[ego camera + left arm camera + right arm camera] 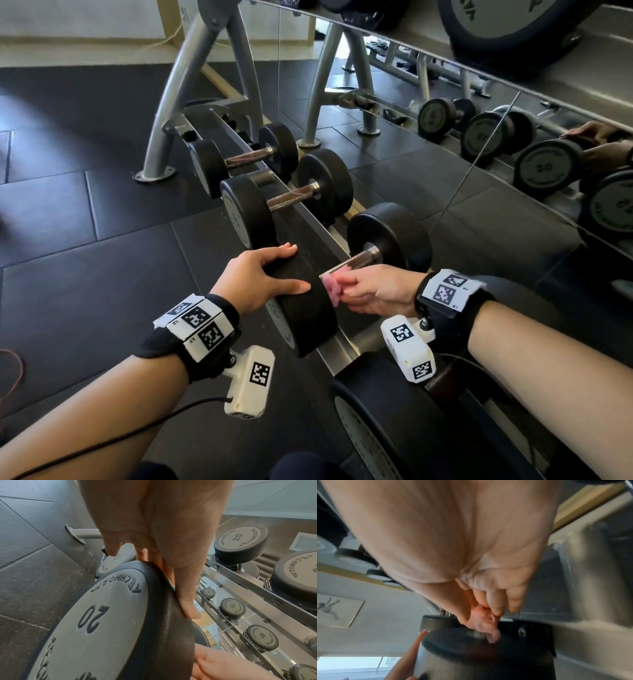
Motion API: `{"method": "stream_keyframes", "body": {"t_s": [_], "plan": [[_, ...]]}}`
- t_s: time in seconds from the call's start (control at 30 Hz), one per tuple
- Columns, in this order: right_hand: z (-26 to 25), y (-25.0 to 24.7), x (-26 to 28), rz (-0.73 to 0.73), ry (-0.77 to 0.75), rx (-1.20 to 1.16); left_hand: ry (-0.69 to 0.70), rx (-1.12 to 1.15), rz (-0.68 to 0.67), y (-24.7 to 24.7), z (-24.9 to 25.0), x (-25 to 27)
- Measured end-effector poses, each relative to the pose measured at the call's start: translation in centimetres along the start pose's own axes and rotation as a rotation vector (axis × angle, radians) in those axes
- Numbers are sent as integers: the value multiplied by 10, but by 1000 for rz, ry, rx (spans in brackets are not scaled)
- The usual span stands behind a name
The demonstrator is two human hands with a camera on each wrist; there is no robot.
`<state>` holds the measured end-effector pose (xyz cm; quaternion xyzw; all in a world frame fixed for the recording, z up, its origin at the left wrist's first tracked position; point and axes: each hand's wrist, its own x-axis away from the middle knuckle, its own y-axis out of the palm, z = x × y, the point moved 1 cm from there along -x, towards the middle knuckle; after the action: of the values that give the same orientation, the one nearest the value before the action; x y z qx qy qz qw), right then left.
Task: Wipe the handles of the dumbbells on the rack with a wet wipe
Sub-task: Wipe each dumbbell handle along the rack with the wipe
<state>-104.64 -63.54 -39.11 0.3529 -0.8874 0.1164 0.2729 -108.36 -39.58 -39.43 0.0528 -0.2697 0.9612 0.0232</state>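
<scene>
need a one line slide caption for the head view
Left hand steadies a dumbbell while right hand presses a pink wipe to its handle.

Three dumbbells sit in a row on the rack (337, 349): far dumbbell (244, 158), middle dumbbell (291, 200) nearer, then nearest dumbbell (342, 270), with a mirror (513, 113) behind the rack. Left hand (260, 274) rests on top of the nearest dumbbell's near-side head (305, 318); right hand (380, 291) is just right of that head, holding the wipe (334, 286) against the handle (356, 263) where it meets the head
</scene>
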Motion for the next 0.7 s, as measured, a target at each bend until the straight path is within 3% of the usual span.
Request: {"method": "stream_keyframes", "body": {"t_s": [0.2,0.33,0.53,0.7], "plan": [[-6,-43,13,148,-40,-139,-8,5,-8,0,2,1],[3,-34,-3,167,-40,-129,-6,6,-5,-1,2,3],[-2,-38,5,20,-7,19,1,7,1,0,3,3],[-26,-33,2,333,-114,501,10,-12,6,0,3,4]]}}
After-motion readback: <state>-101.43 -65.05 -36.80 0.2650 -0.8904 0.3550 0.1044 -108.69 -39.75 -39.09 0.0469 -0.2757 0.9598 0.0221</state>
